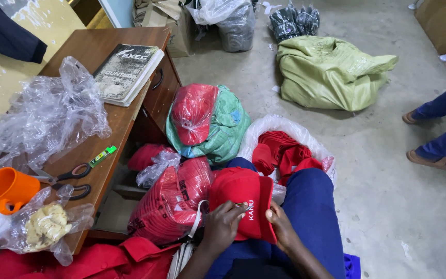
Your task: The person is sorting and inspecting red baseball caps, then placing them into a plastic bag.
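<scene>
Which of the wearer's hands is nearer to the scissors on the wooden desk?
Left. The left hand grips the near-left edge of the red cap on the lap, on the side toward the scissors. The right hand holds the cap's far edge, farther from the desk.

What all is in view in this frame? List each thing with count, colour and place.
cap: one, red, on the lap, held by both hands
bagged cap stacks: at least two, red in clear plastic, on the floor by the desk
green bag: one, under the upper cap stack
white sack: one, holds red cloth, beside the knee
olive sack: one, on the floor
desk: one, brown wood, left
book: one, grey-white, on the desk
scissors: one, black handles, on the desk
cup: one, orange, at the desk edge
another person's feet: two, right edge
left hand: on the cap
right hand: on the cap's brim
</scene>
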